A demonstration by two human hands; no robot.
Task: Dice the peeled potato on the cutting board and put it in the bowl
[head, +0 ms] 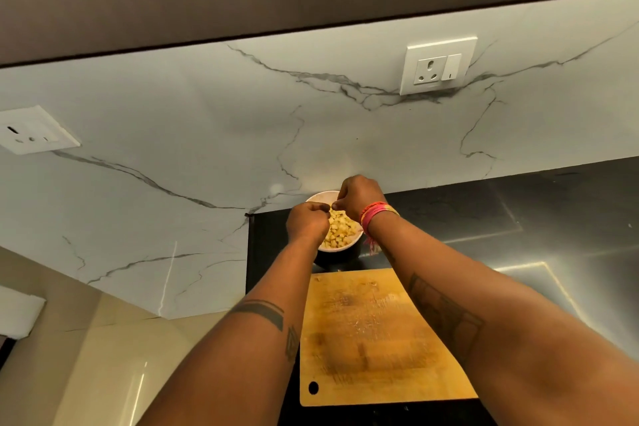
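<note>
One bowl [351, 243] (many potato cubes [340, 231]), one cutting board [373, 339], two wall sockets [437, 65], two hands [307, 223].

Veined marble wall [207, 121] with two sockets [437, 65].

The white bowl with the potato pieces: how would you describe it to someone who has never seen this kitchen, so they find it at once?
Start at the light wooden cutting board on the dark countertop. Just beyond its far edge, at the foot of the white marble-veined wall, stands the small round white bowl. It is the only dish there, filled with pale yellow potato cubes, under both hands.
</note>
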